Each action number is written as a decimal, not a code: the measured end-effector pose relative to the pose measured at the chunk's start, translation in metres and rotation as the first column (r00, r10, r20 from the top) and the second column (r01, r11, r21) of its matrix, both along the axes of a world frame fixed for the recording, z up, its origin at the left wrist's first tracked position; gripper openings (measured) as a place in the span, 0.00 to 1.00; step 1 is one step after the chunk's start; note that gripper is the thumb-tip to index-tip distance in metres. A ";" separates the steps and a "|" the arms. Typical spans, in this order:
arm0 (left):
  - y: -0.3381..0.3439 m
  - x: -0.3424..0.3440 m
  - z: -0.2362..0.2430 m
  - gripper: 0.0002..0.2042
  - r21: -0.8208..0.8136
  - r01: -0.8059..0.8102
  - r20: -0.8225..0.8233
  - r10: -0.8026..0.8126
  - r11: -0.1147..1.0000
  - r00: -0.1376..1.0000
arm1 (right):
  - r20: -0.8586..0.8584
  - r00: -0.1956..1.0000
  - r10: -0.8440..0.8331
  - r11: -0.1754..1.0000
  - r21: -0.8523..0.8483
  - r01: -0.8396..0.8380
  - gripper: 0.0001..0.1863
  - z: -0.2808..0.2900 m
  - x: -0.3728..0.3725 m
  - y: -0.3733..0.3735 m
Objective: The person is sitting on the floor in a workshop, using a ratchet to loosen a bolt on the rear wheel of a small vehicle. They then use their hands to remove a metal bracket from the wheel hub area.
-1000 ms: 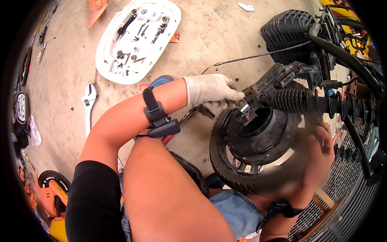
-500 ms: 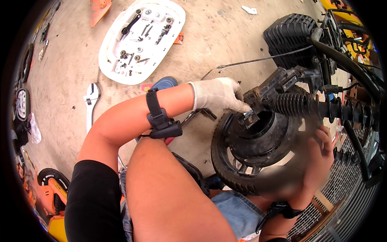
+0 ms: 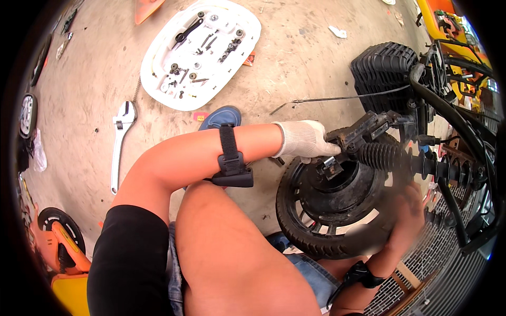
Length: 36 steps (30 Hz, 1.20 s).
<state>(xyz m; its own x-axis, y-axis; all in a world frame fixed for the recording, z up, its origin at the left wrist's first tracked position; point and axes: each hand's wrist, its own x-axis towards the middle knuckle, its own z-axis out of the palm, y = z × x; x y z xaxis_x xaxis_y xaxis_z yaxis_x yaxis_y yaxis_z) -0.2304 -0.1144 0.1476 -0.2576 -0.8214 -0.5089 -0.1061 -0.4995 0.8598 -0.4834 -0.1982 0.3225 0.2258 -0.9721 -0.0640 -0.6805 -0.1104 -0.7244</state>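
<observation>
One metal fitting (image 3: 329, 163) over the wheel (image 3: 337, 203) lies just beside the gloved left hand (image 3: 311, 141), the nearer; the blurred right hand (image 3: 405, 210) is at the wheel's right. Neither grip's hold can be told.

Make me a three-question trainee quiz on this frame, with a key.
1. Multiple choice: where does the adjustable wrench lie? A) on the tyre; B) on the floor; C) on the shoe.
2. True or false: the left hand, at the black wheel, is bare.
3. Open: what holds the loose fasteners?

Key: 1 B; 2 false, it wears a knitted glove; 3 the white oval tray.
</observation>
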 end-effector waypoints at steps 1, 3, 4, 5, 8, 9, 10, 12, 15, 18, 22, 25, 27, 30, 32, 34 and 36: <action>-0.001 0.000 0.002 0.32 -0.011 0.007 -0.002 -0.007 1.000 1.000 | -0.004 1.000 -0.005 1.000 0.000 0.005 0.12 0.001 0.001 0.001; -0.002 -0.001 0.003 0.31 -0.011 0.025 -0.031 -0.025 1.000 0.999 | 0.002 1.000 0.012 1.000 -0.009 -0.012 0.12 -0.001 -0.004 -0.003; -0.002 -0.002 0.003 0.31 0.000 0.031 -0.059 -0.031 1.000 0.998 | 0.005 1.000 0.022 1.000 -0.013 -0.021 0.12 -0.002 -0.006 -0.003; -0.002 -0.002 0.004 0.30 0.012 0.032 -0.083 -0.031 0.999 0.996 | 0.014 1.000 0.016 1.000 -0.010 -0.016 0.12 -0.001 -0.005 -0.003; -0.006 -0.009 -0.008 0.30 -0.202 0.052 0.122 -0.028 0.978 0.992 | 0.031 1.000 0.002 1.000 0.001 -0.002 0.12 0.000 -0.002 -0.001; -0.005 -0.006 -0.005 0.31 -0.173 0.053 0.098 -0.036 0.983 0.995 | 0.030 1.000 -0.002 1.000 0.005 0.002 0.12 0.000 -0.002 -0.001; -0.004 -0.007 -0.006 0.31 -0.174 0.034 0.080 -0.020 0.984 0.997 | 0.029 1.000 -0.006 1.000 0.009 0.006 0.12 0.000 -0.003 -0.001; -0.001 -0.008 -0.010 0.31 -0.174 -0.005 0.046 0.013 0.985 0.999 | 0.017 1.000 0.000 1.000 0.003 0.000 0.12 -0.001 -0.004 -0.002; -0.001 -0.012 -0.020 0.31 -0.135 -0.063 0.007 0.064 0.989 0.998 | 0.017 1.000 0.018 1.000 -0.001 -0.018 0.12 0.000 -0.003 -0.002; -0.002 -0.010 -0.013 0.31 -0.020 -0.037 0.004 0.037 0.999 0.999 | 0.024 1.000 0.020 1.000 -0.005 -0.020 0.12 0.000 -0.004 -0.001; 0.004 0.006 0.004 0.31 0.118 -0.034 -0.058 0.041 0.992 0.997 | 0.018 1.000 0.019 1.000 -0.016 -0.019 0.12 -0.002 -0.005 -0.003; 0.000 0.011 -0.007 0.29 0.164 -0.074 -0.071 0.087 0.984 0.994 | 0.033 0.999 0.010 1.000 -0.013 -0.010 0.12 -0.003 -0.007 -0.004; 0.001 0.015 -0.011 0.29 0.176 -0.064 -0.090 0.081 0.982 0.993 | 0.025 1.000 0.016 1.000 -0.007 -0.016 0.11 -0.003 -0.006 -0.003; 0.003 0.013 -0.004 0.31 0.196 -0.025 -0.120 0.050 0.980 0.991 | 0.004 1.000 0.014 1.000 -0.018 -0.014 0.11 -0.001 -0.005 -0.003; 0.004 0.010 0.007 0.32 0.190 0.023 -0.124 0.001 0.981 0.992 | 0.007 1.000 0.009 1.000 -0.017 -0.009 0.12 -0.001 -0.003 -0.002; 0.005 0.008 0.018 0.31 0.167 0.085 -0.109 -0.068 0.982 0.992 | 0.030 1.000 0.002 1.000 0.000 -0.002 0.12 -0.001 -0.002 -0.001; 0.001 -0.001 0.011 0.27 0.287 0.046 -0.207 0.015 0.957 0.978 | 0.031 0.999 0.012 1.000 -0.004 -0.012 0.12 -0.001 -0.002 -0.001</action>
